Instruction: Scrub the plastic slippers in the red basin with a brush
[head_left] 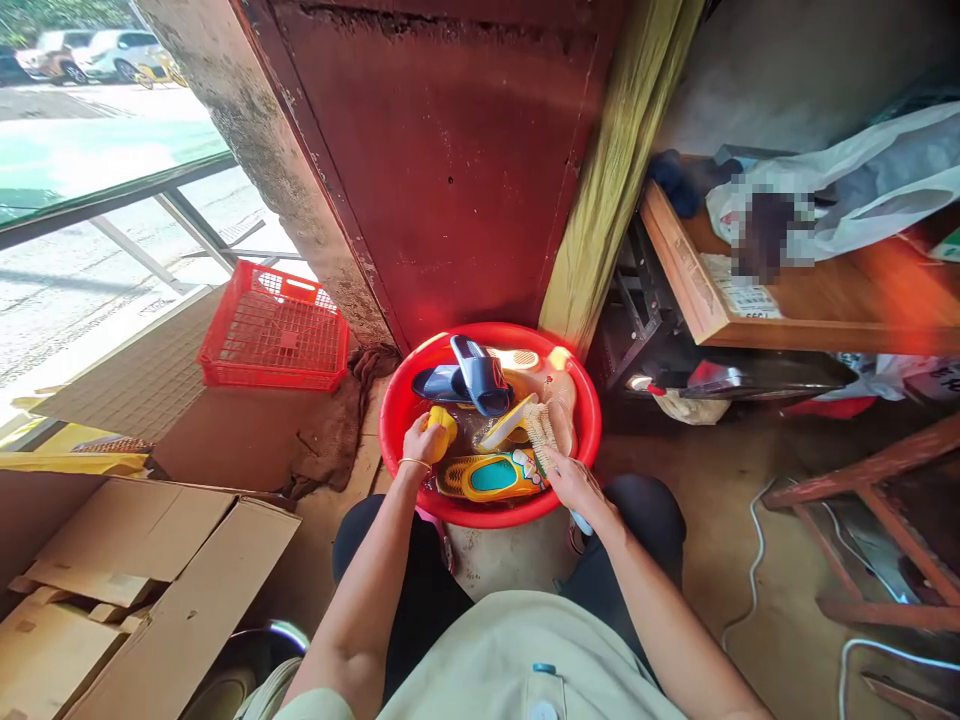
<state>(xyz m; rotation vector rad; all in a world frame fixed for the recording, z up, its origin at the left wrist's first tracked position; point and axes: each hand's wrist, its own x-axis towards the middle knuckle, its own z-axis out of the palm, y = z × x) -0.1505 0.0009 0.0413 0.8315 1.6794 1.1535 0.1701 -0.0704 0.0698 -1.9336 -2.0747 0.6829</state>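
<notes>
A round red basin (388,440) stands between my knees, holding water and several slippers and shoes. My left hand (424,440) is closed around a rounded yellow object (444,428) at the basin's left side; its kind is unclear. On the right, my right hand (574,480) grips a beige scrub brush (541,432), whose bristly part reaches toward a yellow-and-white slipper (506,428). Below it lies a yellow shoe with a teal insole (491,477). Dark blue slippers (480,375) overlap at the back, and a clear-looking beige shoe (560,405) rests at the right.
A red plastic crate (274,330) sits on cardboard at the left. Cardboard boxes (142,580) are at the lower left. Behind the basin is a red door (442,180). A wooden table (810,300), a wooden stool (877,510) and a white cable (759,550) are on the right.
</notes>
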